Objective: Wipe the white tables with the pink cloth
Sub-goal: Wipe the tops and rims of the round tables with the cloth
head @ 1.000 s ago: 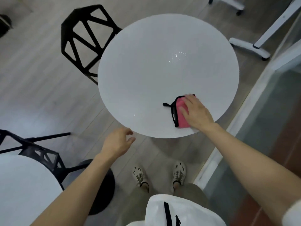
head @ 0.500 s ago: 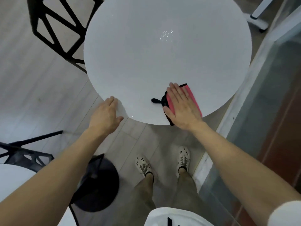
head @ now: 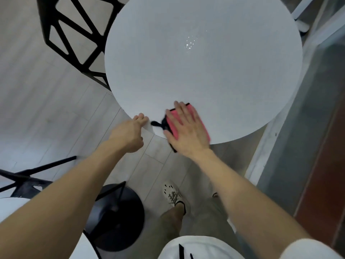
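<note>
The round white table (head: 205,62) fills the upper middle of the frame, and the pink cloth (head: 172,122) lies on it close to its lower edge, a little right of the frame's middle. The right hand (head: 186,129) lies flat on top of the cloth with the fingers straight and slightly spread, pressing it onto the table; the cloth's black border and a small black loop (head: 155,124) stick out at the left of the hand. The left hand (head: 128,133) is just beside it, to the left, with the fingers bent and held together, their tips on the rim of the table; I cannot tell if it grips the rim or only touches it. Some small bright spots (head: 189,43) shine on the table top above. A black frame chair (head: 61,34) stands in the upper left, partly under the table. In the lower left are a part of a second white table (head: 11,208), another black chair (head: 28,180) and a black round base (head: 115,217) on the floor.
</note>
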